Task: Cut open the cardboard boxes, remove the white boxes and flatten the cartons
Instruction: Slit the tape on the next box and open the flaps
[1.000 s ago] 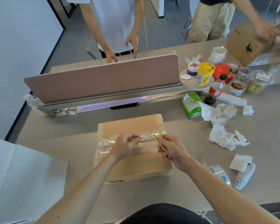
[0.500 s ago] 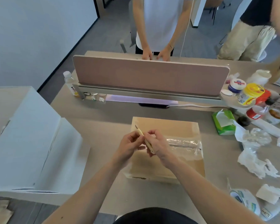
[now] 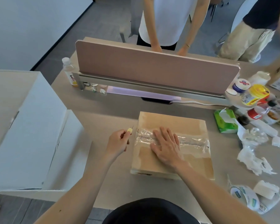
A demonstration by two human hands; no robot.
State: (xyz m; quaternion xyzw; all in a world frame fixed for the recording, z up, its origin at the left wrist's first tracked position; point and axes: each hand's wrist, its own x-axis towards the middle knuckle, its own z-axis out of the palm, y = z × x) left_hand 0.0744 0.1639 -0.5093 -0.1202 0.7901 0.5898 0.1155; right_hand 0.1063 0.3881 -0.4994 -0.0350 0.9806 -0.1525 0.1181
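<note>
Right hand (image 3: 166, 145) off cutter (image 3: 129, 130), now flat, fingers spread on cardboard box (image 3: 168, 120); left hand (image 3: 117, 143) grips cutter beside tape (image 3: 192, 141). Cutting step: next, blade into seam, box held steady.

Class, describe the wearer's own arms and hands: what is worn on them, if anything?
Both arms are bare, with no sleeves in view. The left hand and right hand are ungloved; no ring, watch or bracelet shows. A black top shows at the bottom edge.
</note>
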